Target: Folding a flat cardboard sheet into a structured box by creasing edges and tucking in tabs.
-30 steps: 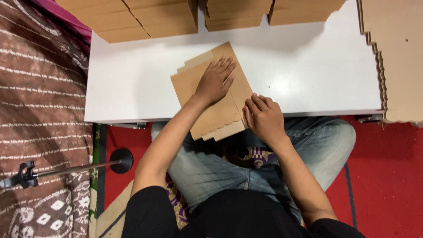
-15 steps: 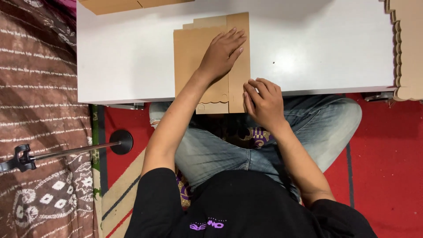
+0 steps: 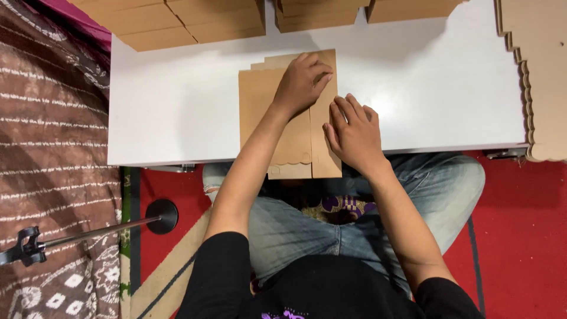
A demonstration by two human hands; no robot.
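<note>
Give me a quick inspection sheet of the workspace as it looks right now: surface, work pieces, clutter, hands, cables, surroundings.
Surface: white table, low, bare at left and right.
Work pieces: flat brown cardboard sheet, folded, near end with a scalloped flap overhanging the table's front edge.
Clutter: cardboard stacks along the far edge; scalloped cardboard pile at right.
Hands: left hand pressed flat on the sheet; right hand flat on its right strip.
Cables: nothing seen.
Surroundings: red floor mat, brown patterned cloth at left, black stand with round base.
</note>
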